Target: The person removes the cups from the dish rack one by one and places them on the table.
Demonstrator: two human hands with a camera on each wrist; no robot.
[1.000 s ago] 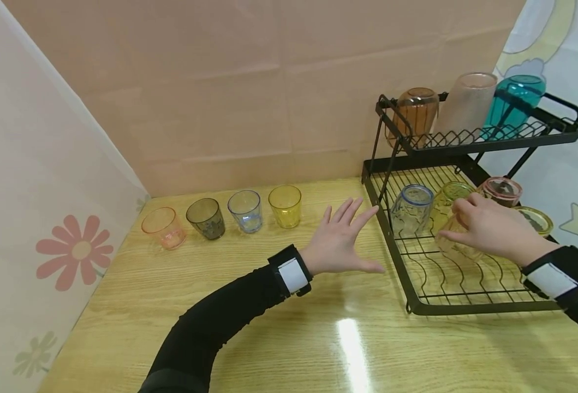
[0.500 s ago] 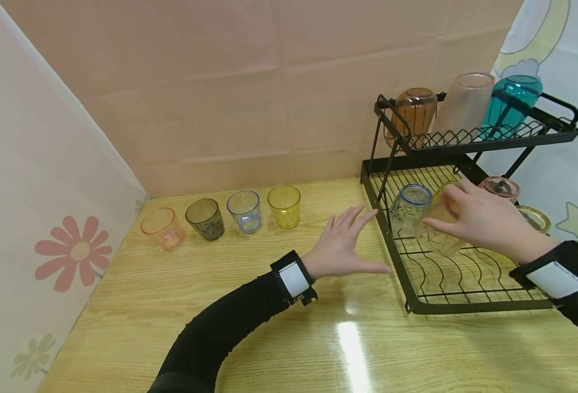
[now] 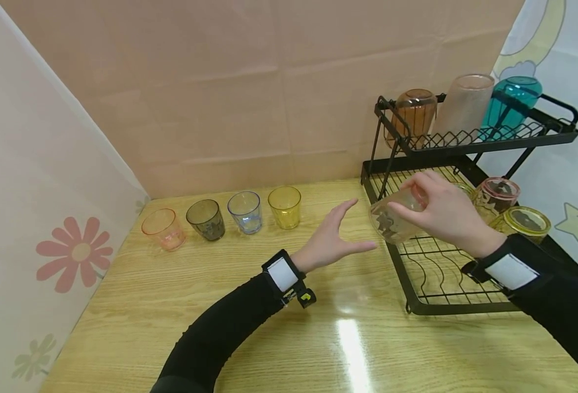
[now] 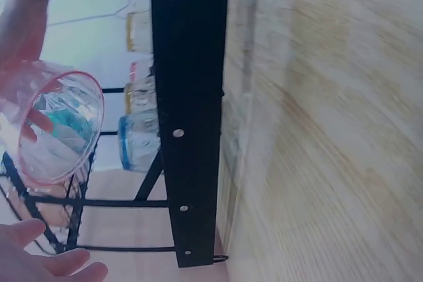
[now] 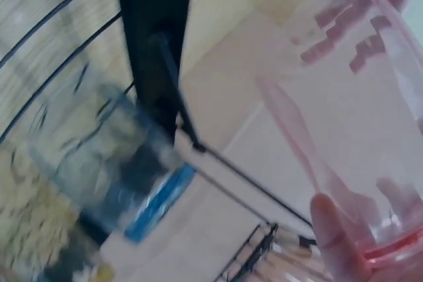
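My right hand [image 3: 448, 210] grips a clear pink-tinted glass [image 3: 392, 215] near its base. The glass is tilted, its mouth facing left, and overlaps the left edge of the black dish rack [image 3: 399, 273]. Its round pink rim shows in the left wrist view, where the drinking glass [image 4: 63, 127] points toward that camera. Left of the rack, my left hand [image 3: 325, 240] is held over the table with thumb and fingers spread apart, holding nothing. A blue-rimmed glass [image 5: 112, 156] stands upside down on the rack, mostly hidden behind the held glass in the head view.
On the rack's lower level are a pink-rimmed glass [image 3: 497, 196] and a yellow glass [image 3: 524, 224]. Its upper shelf bears amber [image 3: 413, 114], pale pink [image 3: 465, 106] and teal glasses [image 3: 517, 101]. Pink [image 3: 163, 229], grey-brown [image 3: 206, 218], blue [image 3: 245, 213] and yellow glasses [image 3: 285, 207] line the table's back.
My right hand has carried the pink-tinted glass up and left from the lower rack to its left edge, tipping it sideways. My left hand has turned, thumb and fingers now facing the glass.
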